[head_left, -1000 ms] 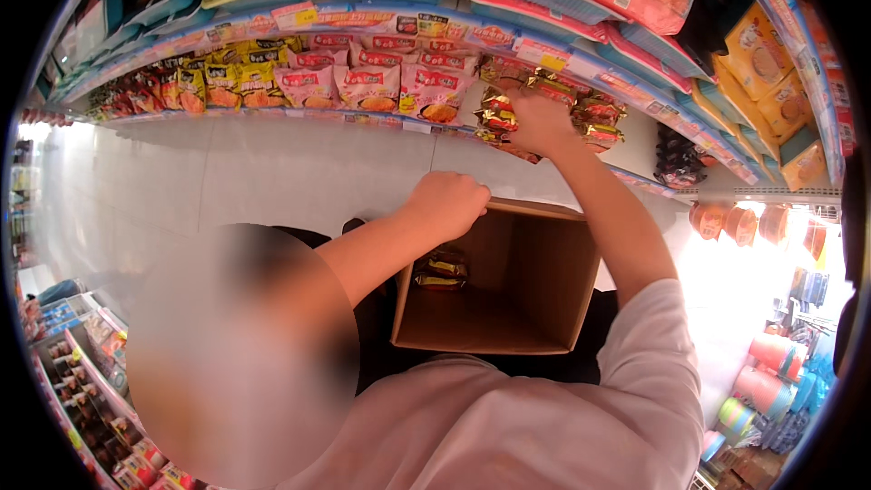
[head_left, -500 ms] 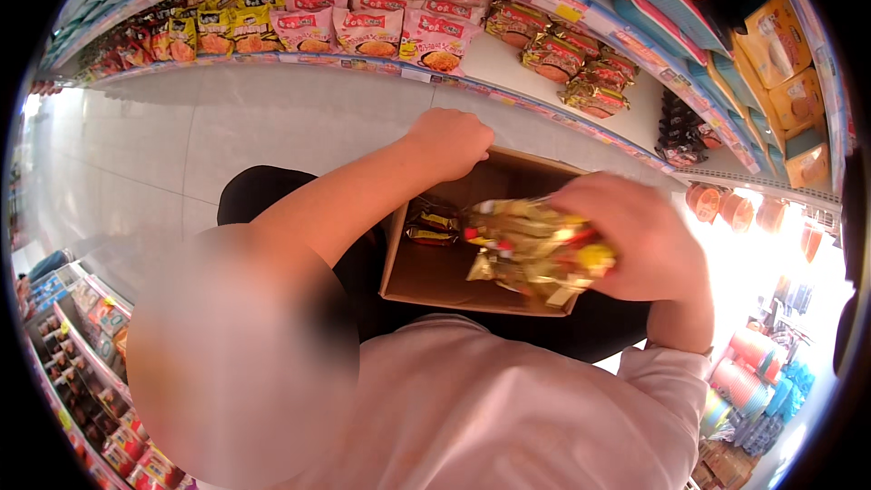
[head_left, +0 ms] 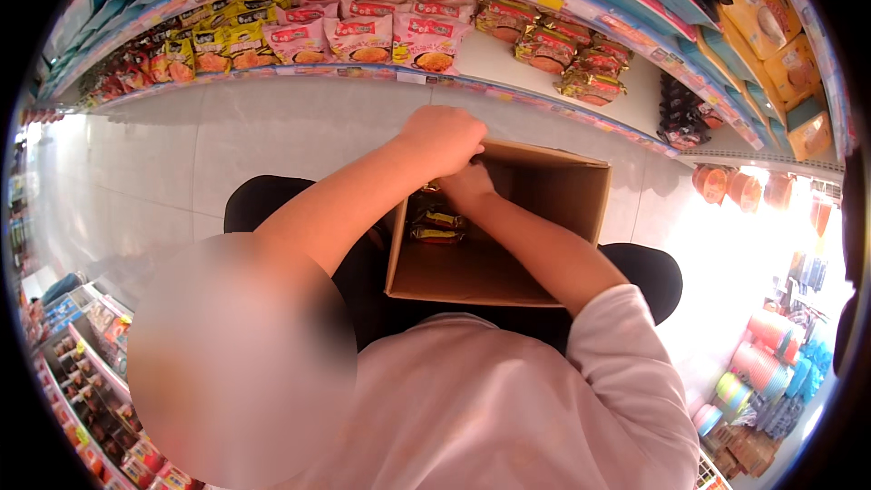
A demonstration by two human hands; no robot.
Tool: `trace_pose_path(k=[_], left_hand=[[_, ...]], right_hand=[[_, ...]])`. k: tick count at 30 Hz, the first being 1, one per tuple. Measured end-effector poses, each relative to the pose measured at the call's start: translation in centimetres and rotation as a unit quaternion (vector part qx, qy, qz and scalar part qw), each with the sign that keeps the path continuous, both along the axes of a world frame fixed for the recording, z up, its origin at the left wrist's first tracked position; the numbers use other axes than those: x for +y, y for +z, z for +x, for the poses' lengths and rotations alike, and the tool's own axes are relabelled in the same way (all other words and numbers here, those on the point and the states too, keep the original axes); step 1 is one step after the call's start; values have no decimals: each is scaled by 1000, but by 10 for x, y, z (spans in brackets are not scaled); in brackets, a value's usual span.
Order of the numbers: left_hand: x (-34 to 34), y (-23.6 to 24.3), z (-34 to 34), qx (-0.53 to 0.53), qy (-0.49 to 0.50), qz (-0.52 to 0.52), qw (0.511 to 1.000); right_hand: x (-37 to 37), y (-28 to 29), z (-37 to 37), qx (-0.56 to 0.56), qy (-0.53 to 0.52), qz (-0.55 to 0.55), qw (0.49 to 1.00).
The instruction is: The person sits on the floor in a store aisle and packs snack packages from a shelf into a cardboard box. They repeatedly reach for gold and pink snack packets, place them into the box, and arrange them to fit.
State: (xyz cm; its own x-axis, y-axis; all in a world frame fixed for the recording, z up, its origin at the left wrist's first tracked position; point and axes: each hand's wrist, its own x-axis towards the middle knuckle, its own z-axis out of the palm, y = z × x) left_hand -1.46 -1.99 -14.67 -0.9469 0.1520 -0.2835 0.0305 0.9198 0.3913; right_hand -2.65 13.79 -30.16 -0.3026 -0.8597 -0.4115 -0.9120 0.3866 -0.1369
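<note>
My left hand point(head_left: 445, 136) is closed on the top rim of an open cardboard box point(head_left: 553, 245) in front of my lap, near its far left corner. My right hand point(head_left: 463, 183) reaches inside the box, just below my left hand; its fingers are largely hidden. Several gold snack packets point(head_left: 437, 227) lie stacked along the left side of the box, partly under my right hand. More gold packets point(head_left: 590, 86) sit on the low shelf beyond.
Pink packets point(head_left: 426, 41), yellow packets point(head_left: 245, 45) and dark packets point(head_left: 680, 113) fill parts of the low shelf. Trays and orange packs point(head_left: 762, 9) are above. Pale tiled floor point(head_left: 163, 163) lies before the shelf; stacked plastic goods point(head_left: 762, 363) stand at right.
My right hand has come from the shelf, carrying gold packets over the box, and is now inside it at the far left. Those packets are mostly hidden now. My left hand remains at the rim.
</note>
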Motion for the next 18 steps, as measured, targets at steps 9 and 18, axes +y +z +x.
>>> trace_pose_path(k=[9, 18], left_hand=[[3, 8, -1, -2, -14, 3, 1000], [-5, 1, 10, -22, -2, -10, 1000]], right_hand=[[23, -119, 5, -228, -111, -56, 966], [10, -87, 21, -226, -135, -18, 965]])
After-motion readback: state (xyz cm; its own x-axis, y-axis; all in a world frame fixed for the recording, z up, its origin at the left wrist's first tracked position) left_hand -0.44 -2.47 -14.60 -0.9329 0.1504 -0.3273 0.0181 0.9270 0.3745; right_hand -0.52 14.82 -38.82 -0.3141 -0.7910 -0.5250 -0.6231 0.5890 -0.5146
